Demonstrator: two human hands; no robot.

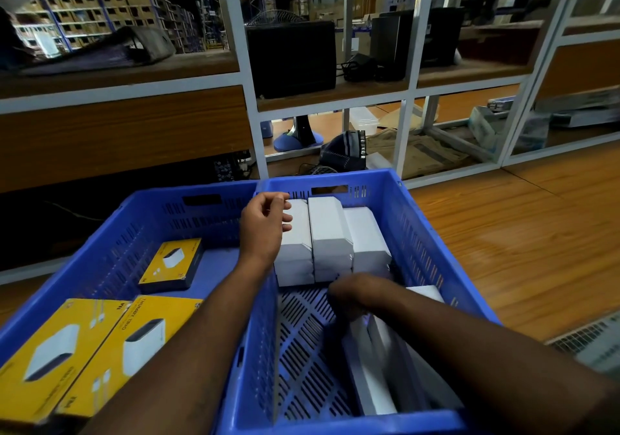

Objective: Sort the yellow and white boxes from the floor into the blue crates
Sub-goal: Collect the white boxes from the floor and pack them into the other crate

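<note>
Two blue crates stand side by side on the floor. The left crate (110, 233) holds three yellow boxes (147, 337). In the right crate (426, 243), white boxes (330, 230) are stacked at the far end. My left hand (265, 225) hovers over the leftmost white box with its fingers loosely curled and holds nothing. My right hand (349, 297) reaches down into the right crate. It is dark and blurred, at the top end of more white boxes (375, 377) that stand on edge under my forearm. Its fingers are hidden.
White-framed glass partitions and wooden shelves (248, 75) rise just behind the crates. Through the glass I see a dark monitor (292, 58) and a bag on the floor (342, 152). Wooden floor (520, 233) runs to the right, with a metal grille (590, 340) at the near right.
</note>
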